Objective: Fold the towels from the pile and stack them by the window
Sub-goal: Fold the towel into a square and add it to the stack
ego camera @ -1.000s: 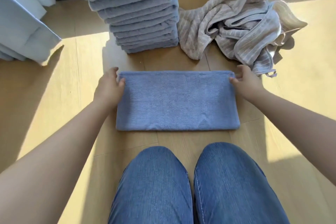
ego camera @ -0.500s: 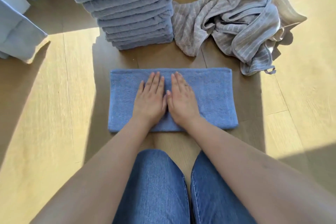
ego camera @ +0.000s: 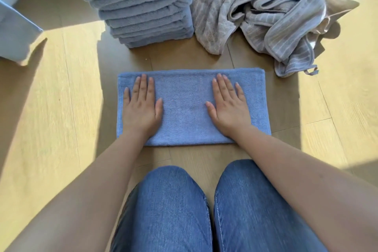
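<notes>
both hands flat on towel (ego camera: 185,106), fingers straight, gripping nothing. left hand (ego camera: 141,106) and right hand (ego camera: 229,106) now spread apart from center. towel on floor (ego camera: 61,108), near stack (ego camera: 143,6).

The wooden floor (ego camera: 61,108) is carrying a flat blue towel (ego camera: 184,108) at centre, a towel stack (ego camera: 143,6) at upper centre and a crumpled pile (ego camera: 266,16) at upper right.

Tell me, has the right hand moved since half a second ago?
Yes. The right hand slid rightward from the middle of the blue towel toward its right end, palm flat.
</notes>
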{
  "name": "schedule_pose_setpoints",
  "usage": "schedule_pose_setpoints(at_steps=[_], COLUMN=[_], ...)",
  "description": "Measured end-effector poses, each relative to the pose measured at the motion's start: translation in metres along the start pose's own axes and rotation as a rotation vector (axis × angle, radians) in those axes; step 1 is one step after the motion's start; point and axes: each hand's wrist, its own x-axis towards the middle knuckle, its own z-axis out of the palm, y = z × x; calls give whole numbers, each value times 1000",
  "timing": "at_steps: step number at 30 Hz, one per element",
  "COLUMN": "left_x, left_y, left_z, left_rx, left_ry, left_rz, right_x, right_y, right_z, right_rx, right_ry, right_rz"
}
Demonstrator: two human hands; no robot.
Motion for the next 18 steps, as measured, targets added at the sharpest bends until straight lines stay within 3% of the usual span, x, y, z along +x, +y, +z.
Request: schedule_pose_setpoints(at_steps=[6, 13, 15, 18], left_x=[-5, -6, -6, -2], left_y=[-26, -3, 19, 77], left_z=[-15, -28, -34, -35], left_rx=[91, 170, 188, 256], left_ry=[-39, -94, -89, -146], left_rz=[-60, -119, 16, 406], right_x=[-16, -16, -9, 14], right_y=[51, 57, 55, 63], right_z=[-11, -20, -29, -50], right_rx=[-37, 99, 272, 644], right_ry=[-47, -63, 3, 144], right_rz=[163, 247, 299, 471])
